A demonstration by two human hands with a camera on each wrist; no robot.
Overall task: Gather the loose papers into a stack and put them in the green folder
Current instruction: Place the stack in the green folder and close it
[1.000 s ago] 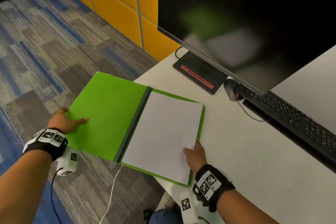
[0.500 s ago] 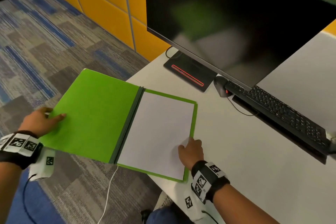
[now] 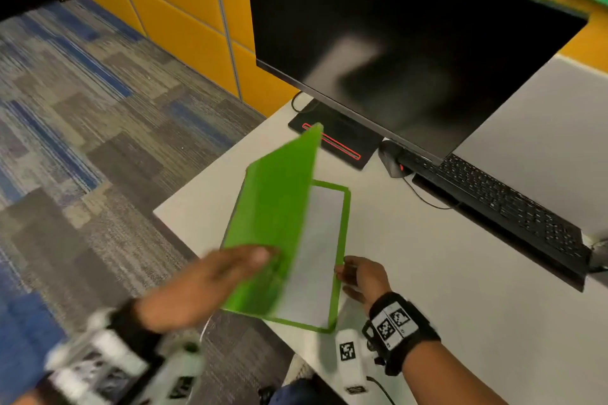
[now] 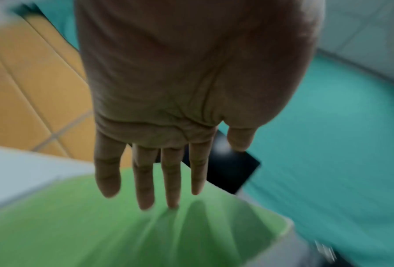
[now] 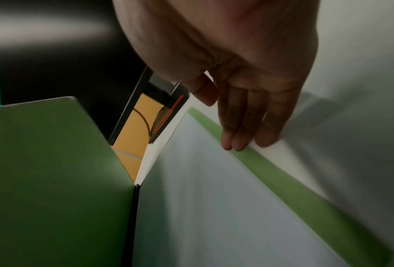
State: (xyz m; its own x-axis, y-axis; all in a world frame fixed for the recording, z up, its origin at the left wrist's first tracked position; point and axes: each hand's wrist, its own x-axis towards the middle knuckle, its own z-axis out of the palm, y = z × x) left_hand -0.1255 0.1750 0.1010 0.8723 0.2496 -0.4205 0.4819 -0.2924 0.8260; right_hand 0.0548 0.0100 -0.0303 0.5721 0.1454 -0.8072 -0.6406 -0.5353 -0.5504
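With the paper stack [image 3: 319, 256] lying inside the green folder [image 3: 273, 223] at the desk's [image 3: 444, 273] near-left corner, the flat, empty left hand [image 3: 210, 283] pushes the raised cover while the right hand's [image 3: 362, 276] straight fingertips [image 5: 234, 142] pin the right edge; next, likely press it shut.

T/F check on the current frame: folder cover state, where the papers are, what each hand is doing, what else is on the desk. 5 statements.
1. The green folder's front cover is raised, partway closed. True.
2. The papers lie loose on the desk beside the folder. False: they lie stacked inside it, on the back cover.
3. The left hand grips the cover in a fist. False: its fingers are straight, against the cover.
4. The right hand's fingertips rest at the folder's right edge. True.
5. The monitor shows a bright document. False: its screen is dark.
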